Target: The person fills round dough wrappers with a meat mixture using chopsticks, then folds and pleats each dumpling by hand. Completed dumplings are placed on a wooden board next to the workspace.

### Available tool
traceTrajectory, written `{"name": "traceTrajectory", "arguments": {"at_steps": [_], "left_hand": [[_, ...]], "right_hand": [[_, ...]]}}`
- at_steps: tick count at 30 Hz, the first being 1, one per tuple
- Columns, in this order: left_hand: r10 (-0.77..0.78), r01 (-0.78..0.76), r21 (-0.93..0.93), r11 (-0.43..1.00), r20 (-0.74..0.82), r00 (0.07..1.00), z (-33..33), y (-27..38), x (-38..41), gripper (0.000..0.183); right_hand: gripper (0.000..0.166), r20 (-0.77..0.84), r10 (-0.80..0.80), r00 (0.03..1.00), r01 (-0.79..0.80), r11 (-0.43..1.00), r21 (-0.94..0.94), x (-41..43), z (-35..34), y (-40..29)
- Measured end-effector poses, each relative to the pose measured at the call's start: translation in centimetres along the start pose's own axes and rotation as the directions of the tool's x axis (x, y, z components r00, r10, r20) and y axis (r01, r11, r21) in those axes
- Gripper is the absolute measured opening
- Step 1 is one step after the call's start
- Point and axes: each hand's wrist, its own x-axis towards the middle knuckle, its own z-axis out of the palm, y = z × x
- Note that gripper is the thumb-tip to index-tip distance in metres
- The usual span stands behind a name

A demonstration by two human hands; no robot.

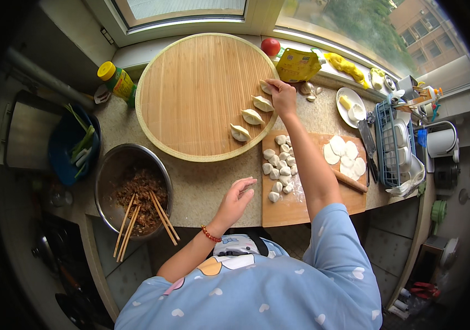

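My right hand (282,97) reaches forward and pinches a folded dumpling (265,87) at the right edge of a round bamboo tray (193,95). Several more dumplings (252,116) lie in a slanting row on the tray, nearer to me. My left hand (237,200), with a red bead bracelet at the wrist, holds nothing and hovers over the counter's front, fingers apart. Under my right forearm is a wooden board (284,214) with several small dough pieces (274,174), flat round wrappers (347,154) and a rolling pin (349,180).
On the left stand a steel bowl (105,206) of minced filling with chopsticks (128,227) and a blue basin (59,152) with green onions. A yellow-capped bottle (118,82), a cleaver (368,138), a plate (341,99) and a blue dish rack (385,144) also stand around.
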Motion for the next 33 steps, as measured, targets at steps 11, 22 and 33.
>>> {"name": "traceTrajectory", "arguments": {"at_steps": [11, 22, 33], "left_hand": [[-0.096, 0.099, -0.066, 0.993, 0.041, 0.994, 3.7, -0.7, 2.7, 0.031], [-0.186, 0.186, -0.048, 0.981, 0.003, 0.983, 10.5, -2.6, 4.8, 0.028], [-0.248, 0.245, -0.042, 0.969, -0.092, 0.965, 11.8, -3.4, 4.7, 0.029]], "right_hand": [[0.022, 0.031, 0.253, 0.967, -0.254, 0.965, 0.069, -7.6, -11.6, 6.9], [0.019, 0.124, 0.196, 0.973, -0.139, 0.921, -0.364, -16.6, -14.0, 8.7], [0.013, 0.137, 0.145, 0.98, -0.091, 0.935, -0.343, -15.1, -13.3, 10.0]]}}
